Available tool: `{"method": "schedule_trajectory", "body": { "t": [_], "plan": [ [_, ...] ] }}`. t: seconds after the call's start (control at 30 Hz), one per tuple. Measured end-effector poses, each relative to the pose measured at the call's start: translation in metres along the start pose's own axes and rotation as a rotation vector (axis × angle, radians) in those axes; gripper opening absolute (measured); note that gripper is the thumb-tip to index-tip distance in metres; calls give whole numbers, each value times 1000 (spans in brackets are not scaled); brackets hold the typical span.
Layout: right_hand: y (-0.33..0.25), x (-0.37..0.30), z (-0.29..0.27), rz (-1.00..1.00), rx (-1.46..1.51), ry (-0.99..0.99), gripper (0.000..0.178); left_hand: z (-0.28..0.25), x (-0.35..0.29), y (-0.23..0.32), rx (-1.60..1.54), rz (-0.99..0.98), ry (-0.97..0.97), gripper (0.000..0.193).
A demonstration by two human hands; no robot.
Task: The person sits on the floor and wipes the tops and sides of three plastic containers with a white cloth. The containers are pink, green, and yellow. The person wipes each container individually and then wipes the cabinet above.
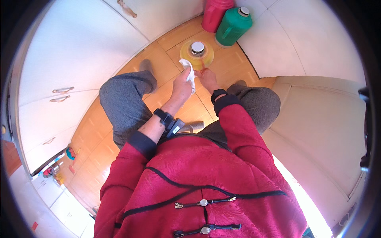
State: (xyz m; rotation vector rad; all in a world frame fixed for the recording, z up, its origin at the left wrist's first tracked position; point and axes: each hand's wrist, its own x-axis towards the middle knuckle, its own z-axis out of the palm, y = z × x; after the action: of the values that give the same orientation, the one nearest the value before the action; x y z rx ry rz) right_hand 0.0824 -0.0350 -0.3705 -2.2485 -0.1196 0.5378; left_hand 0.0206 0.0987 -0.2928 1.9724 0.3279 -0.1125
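I am crouched over a yellow flask (197, 54) with a silver cap that stands on the wooden floor. My left hand (181, 85) grips a crumpled white cloth (189, 72) just in front of the flask's near edge. Beside it, my right hand (207, 78) has its fingers curled and reaches to the same near edge of the flask; whether it pinches the cloth or the flask is not clear. Both wrists carry dark bands, and red sleeves cover my forearms.
A green flask (233, 25) and a red flask (215, 14) stand behind the yellow one against the white cabinets (71, 51). White cupboard doors with handles line the left; a pale wall (325, 119) closes the right. My knees in grey trousers (125, 101) flank the hands.
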Motion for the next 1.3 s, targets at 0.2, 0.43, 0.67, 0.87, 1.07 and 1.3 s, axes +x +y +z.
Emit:
{"method": "schedule_trajectory", "body": {
  "t": [0.2, 0.43, 0.67, 0.87, 1.07, 1.3],
  "plan": [
    [8, 5, 7, -41, -124, 32, 61, -49, 41, 36, -373, -146, 209, 56],
    [23, 12, 22, 22, 283, -43, 62, -21, 96, 19, 168, 169, -95, 57],
    [25, 19, 30, 37, 57, -7, 60, 18, 25, 4, 180, 219, 200, 57],
    [14, 14, 20, 33, 72, -44, 56, -14, -13, 37, 109, -12, -107, 52],
    [12, 16, 24, 31, 145, 53, 36, -2, 15, 64, 675, 857, -86, 48],
    [18, 15, 34, 89, 208, 140, 30, -23, 31, 55, 962, 825, -198, 46]
  ]
}}
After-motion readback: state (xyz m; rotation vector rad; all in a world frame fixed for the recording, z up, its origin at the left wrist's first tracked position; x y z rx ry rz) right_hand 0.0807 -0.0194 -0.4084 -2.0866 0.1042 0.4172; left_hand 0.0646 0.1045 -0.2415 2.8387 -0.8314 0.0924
